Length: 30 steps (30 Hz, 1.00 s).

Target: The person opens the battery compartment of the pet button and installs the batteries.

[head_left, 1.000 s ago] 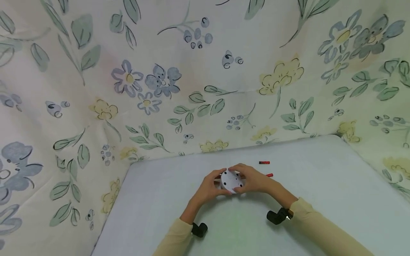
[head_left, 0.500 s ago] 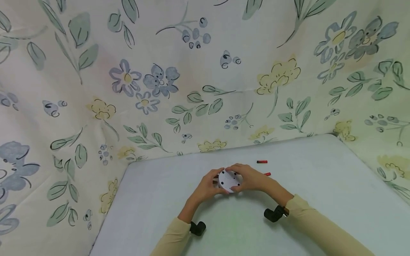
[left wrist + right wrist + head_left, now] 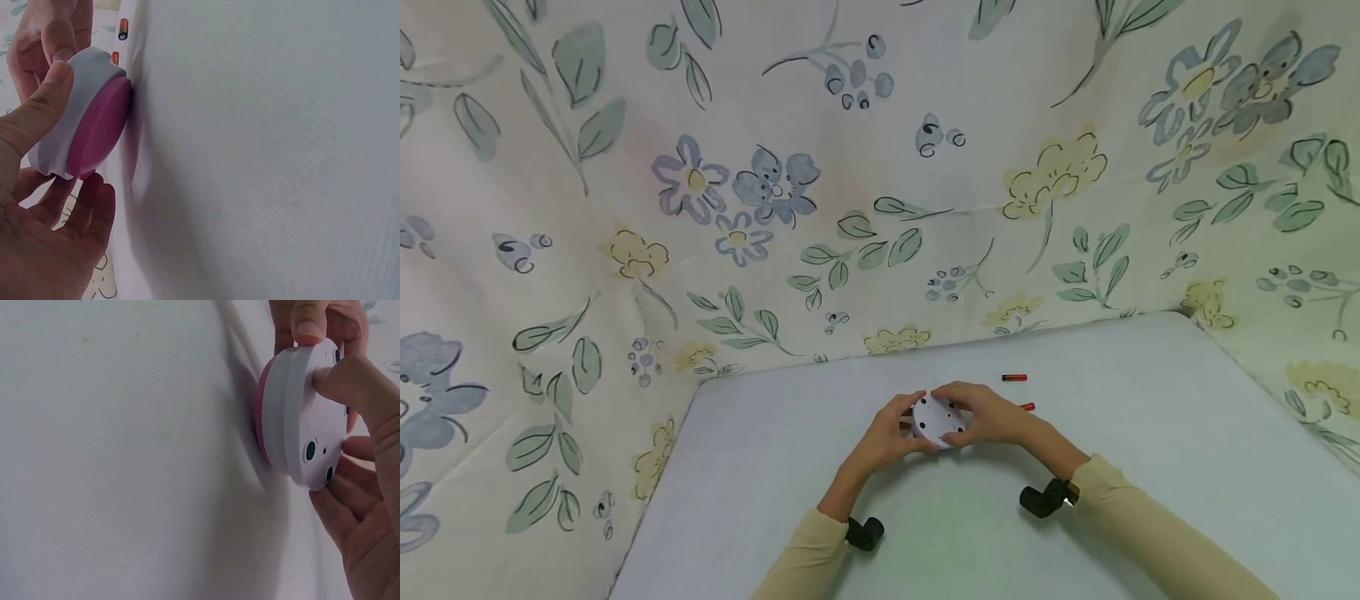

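A round white device (image 3: pixel 937 421) with small black feet on its upturned base and a pink face (image 3: pixel 97 128) underneath rests with one edge against the pale table (image 3: pixel 1150 433). My left hand (image 3: pixel 891 433) grips its left rim, thumb on the white side (image 3: pixel 53 81). My right hand (image 3: pixel 988 414) grips the right rim, thumb (image 3: pixel 340 381) on the white base (image 3: pixel 312 425). Two small red batteries lie just beyond: one (image 3: pixel 1013 377) in the open, the other (image 3: pixel 1027 407) half hidden behind my right hand.
Floral cloth (image 3: pixel 850 208) hangs as walls at the back, left and right of the table. Black wrist cameras (image 3: pixel 865 533) (image 3: pixel 1041 500) sit at my cuffs.
Both hands and the round device stay in place; the device has turned slightly between my fingers. The view has shifted a little.
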### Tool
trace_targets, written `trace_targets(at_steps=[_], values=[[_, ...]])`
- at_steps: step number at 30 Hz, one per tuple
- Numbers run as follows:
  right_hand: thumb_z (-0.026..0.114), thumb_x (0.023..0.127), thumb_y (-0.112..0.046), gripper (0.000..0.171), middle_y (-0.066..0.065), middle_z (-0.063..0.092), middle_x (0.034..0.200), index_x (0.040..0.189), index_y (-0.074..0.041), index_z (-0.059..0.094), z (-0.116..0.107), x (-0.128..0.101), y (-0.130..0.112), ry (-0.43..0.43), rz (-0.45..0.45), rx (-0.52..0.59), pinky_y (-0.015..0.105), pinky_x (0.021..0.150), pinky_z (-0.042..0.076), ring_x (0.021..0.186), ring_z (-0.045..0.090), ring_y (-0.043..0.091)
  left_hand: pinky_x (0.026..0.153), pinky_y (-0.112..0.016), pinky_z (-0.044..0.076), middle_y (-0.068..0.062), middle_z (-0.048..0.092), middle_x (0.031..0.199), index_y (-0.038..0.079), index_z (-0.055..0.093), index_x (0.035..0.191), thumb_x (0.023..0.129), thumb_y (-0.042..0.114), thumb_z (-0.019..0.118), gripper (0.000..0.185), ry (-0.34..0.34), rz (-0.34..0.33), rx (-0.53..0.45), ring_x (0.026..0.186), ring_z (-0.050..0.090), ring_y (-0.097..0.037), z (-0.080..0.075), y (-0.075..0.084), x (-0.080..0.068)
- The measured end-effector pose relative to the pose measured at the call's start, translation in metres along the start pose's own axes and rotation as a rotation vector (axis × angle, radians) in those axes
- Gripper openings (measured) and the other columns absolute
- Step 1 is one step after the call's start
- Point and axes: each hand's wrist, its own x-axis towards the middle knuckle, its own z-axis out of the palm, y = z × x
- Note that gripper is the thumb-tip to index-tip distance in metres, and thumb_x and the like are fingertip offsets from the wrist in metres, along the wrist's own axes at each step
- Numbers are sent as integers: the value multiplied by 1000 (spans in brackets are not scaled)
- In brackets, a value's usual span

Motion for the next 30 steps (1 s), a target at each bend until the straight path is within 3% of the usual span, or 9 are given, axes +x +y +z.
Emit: trace_targets(at_steps=[9, 22, 30], values=[[86, 84, -27, 72, 16, 58, 139, 141, 5, 54, -4, 2, -2, -38, 28, -65, 42, 97, 49, 121, 58, 27, 96, -41, 50, -14, 53, 133, -4, 42, 151, 80, 6, 88, 85, -23, -20, 19, 117, 58, -27, -2, 5, 1], [86, 83, -14, 70, 18, 55, 141, 141, 7, 53, -4, -1, 7, -35, 37, 125, 40, 101, 46, 129, 54, 31, 97, -40, 49, -13, 53, 134, -2, 41, 152, 83, 11, 87, 84, -38, -37, 52, 118, 58, -28, -1, 6, 3], [86, 85, -22, 70, 18, 56, 140, 141, 6, 53, -3, 0, 5, -22, 16, 71, 44, 100, 47, 126, 56, 32, 96, -38, 50, -13, 52, 133, -2, 41, 152, 82, 9, 87, 84, -44, -45, 64, 118, 58, -27, 0, 6, 4]])
